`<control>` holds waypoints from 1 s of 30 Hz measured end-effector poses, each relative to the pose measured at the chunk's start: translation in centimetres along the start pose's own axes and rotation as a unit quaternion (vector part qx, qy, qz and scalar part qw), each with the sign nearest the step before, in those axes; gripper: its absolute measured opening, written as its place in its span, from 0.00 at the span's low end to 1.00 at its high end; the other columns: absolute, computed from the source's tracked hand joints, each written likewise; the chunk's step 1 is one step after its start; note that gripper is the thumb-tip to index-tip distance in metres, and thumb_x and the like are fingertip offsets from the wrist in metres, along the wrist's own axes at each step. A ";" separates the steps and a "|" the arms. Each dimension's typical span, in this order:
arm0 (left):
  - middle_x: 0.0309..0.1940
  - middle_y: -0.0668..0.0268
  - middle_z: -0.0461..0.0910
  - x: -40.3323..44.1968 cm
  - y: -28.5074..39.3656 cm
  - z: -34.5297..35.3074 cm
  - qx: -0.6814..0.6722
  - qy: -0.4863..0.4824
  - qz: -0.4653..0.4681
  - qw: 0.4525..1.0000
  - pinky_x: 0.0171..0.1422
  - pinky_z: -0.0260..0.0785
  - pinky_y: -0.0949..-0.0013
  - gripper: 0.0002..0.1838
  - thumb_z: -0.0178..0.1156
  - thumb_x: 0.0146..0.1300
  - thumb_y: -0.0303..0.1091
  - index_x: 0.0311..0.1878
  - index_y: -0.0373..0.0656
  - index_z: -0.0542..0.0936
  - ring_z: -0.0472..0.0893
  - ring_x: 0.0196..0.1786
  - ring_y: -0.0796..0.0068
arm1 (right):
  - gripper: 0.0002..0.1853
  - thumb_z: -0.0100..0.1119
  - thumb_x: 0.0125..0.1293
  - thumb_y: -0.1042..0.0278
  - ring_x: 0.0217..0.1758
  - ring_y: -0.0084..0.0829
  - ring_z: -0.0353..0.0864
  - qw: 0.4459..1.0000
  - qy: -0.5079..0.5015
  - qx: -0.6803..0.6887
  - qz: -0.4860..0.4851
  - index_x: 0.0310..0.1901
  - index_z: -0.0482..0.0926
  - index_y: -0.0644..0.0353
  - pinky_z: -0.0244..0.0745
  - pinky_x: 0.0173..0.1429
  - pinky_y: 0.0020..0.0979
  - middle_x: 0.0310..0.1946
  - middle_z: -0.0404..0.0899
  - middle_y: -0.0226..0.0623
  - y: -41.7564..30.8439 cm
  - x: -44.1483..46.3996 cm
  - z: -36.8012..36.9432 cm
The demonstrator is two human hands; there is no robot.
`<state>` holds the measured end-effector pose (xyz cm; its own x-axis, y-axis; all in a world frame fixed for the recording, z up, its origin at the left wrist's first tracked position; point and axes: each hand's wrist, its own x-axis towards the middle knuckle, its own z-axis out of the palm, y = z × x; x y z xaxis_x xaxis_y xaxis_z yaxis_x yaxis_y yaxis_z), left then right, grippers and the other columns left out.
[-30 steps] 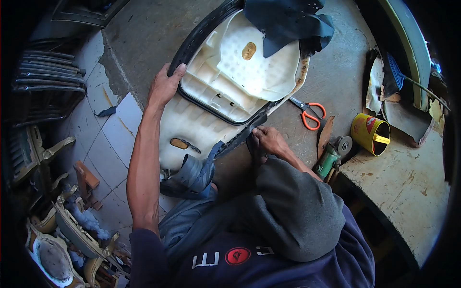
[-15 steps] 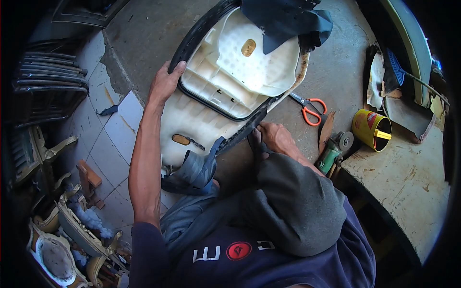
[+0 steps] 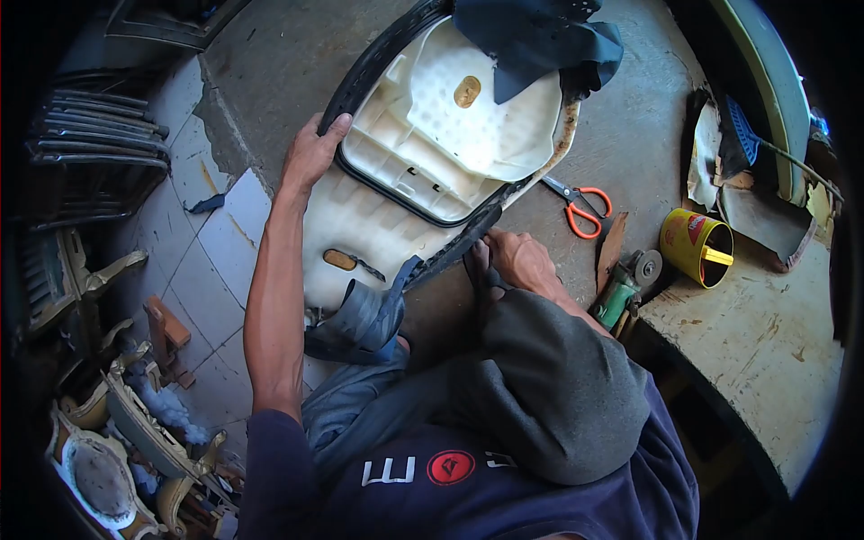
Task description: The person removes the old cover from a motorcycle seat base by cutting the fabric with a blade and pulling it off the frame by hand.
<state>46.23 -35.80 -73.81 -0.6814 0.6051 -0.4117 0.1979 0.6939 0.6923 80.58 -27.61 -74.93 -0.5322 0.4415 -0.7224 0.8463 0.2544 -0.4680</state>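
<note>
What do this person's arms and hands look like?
The left hand and right hand are ungloved, and no watch shows. The short left sleeve is dark navy, leaving the left forearm bare; the right cuff is hidden behind the grey-clad knee.

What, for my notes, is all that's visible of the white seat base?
The white seat base looks like ribbed, moulded plastic, with two brownish oval patches, black edging and dark material at both ends. It slants before the person. The left hand grips its edging; the right hand is at the opposite edge.
</note>
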 end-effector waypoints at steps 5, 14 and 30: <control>0.48 0.50 0.85 0.2 0.1 -0.2 0.026 0.012 0.023 0.999 0.60 0.71 0.56 0.34 0.60 0.66 0.64 0.56 0.38 0.82 0.83 0.55 0.55 | 0.19 0.51 0.76 0.52 0.49 0.49 0.87 0.973 -0.103 0.208 0.013 0.48 0.86 0.57 0.77 0.54 0.46 0.42 0.86 0.53 3.3 4.5 2.0; 0.46 0.46 0.85 0.8 -0.8 0.2 0.158 0.067 0.032 0.985 0.57 0.72 0.50 0.32 0.52 0.71 0.64 0.55 0.41 0.81 0.83 0.53 0.42 | 0.32 0.56 0.69 0.33 0.36 0.41 0.85 0.973 -0.036 0.215 0.079 0.34 0.87 0.61 0.77 0.46 0.42 0.27 0.84 0.46 2.8 3.5 2.1; 0.59 0.47 0.81 7.5 3.9 6.8 0.131 0.085 -0.052 0.986 0.66 0.69 0.47 0.31 0.48 0.72 0.61 0.65 0.46 0.76 0.78 0.63 0.42 | 0.31 0.52 0.71 0.39 0.50 0.62 0.84 0.982 0.170 -0.015 0.082 0.42 0.87 0.66 0.77 0.55 0.53 0.40 0.84 0.65 3.7 8.8 -9.2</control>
<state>46.74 -25.93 -78.24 -0.8110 0.4672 -0.3521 0.2809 0.8389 0.4663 79.22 -14.91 -78.35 -0.3539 0.7395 -0.5726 0.9231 0.1778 -0.3410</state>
